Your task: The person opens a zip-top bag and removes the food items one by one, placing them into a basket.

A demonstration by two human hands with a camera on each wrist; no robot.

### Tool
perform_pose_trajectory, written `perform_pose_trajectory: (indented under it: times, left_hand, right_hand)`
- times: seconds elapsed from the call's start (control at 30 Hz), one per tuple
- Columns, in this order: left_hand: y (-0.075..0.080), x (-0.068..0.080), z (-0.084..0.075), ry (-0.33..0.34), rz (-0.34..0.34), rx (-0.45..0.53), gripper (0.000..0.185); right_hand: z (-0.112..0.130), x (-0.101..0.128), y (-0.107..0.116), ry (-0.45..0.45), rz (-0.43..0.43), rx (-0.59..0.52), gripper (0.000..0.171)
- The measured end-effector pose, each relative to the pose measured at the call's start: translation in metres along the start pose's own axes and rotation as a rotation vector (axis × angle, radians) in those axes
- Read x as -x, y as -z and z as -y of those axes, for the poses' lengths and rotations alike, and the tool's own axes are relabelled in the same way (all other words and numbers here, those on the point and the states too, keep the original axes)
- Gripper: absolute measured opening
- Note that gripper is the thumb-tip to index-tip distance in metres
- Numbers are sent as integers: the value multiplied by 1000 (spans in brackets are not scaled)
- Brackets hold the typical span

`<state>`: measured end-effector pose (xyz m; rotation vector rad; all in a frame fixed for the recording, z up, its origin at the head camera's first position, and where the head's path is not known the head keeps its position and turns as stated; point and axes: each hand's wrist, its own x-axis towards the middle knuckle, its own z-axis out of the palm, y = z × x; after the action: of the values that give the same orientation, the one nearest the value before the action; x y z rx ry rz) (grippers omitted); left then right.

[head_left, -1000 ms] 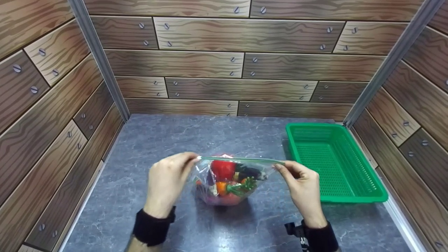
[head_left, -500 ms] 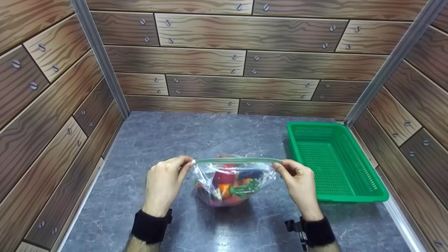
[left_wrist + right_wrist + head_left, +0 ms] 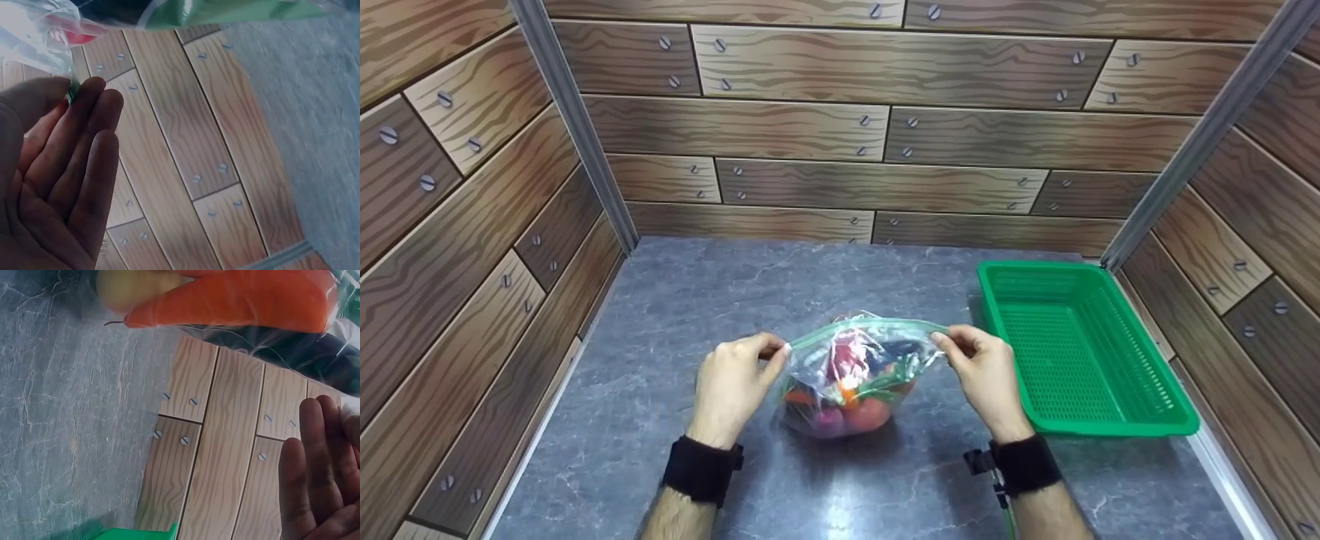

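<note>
A clear zip bag (image 3: 817,365) with a green seal strip rests on the table, full of vegetables. My left hand (image 3: 739,382) pinches the left end of the strip between thumb and forefinger. At the other end, my right hand (image 3: 984,375) pinches the strip the same way. The strip bows away from me between them. Through the plastic show a red piece, dark pieces and something round and pinkish; glare blurs their kinds. A large carrot (image 3: 242,304) with a thin root tip lies inside, clear in the right wrist view. The left wrist view shows thumb and fingertips (image 3: 93,84) meeting at the bag's edge.
To the right of the bag stands a green perforated plastic basket (image 3: 1087,429) with nothing seen in it. Wood-patterned walls (image 3: 780,135) with metal corner posts (image 3: 577,124) enclose the grey marbled table (image 3: 697,285) at the back and both sides.
Both hands have drawn closer together, the right one moving left. The strip, straight and taut before, now curves, and the bag's mouth has tipped away from me over the vegetables.
</note>
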<state>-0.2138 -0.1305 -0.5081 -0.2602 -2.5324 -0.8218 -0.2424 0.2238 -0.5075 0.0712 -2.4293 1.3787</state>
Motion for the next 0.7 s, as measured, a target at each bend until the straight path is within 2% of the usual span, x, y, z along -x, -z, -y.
perform_pose_trajectory:
  times: [0.17,0.33,0.4,0.53,0.63,0.7]
  left_hand:
    - [-3,2,-4,8,152,108,18]
    - [-15,6,-3,-100,355,125,34]
    - [-22,9,-2,-140,454,121,52]
    - [-38,18,-5,-187,626,95,106]
    - [-52,25,-11,-222,676,64,139]
    - [-60,28,-16,-237,675,44,151]
  right_hand:
    - [1,0,0,-33,-6,-14,13]
    - [-2,1,3,-32,-15,21,11]
    - [-5,1,5,-25,-20,37,10]
    - [-11,2,7,-20,-35,61,9]
    - [-14,3,8,-27,-41,64,9]
    - [-15,3,9,-33,-40,62,9]
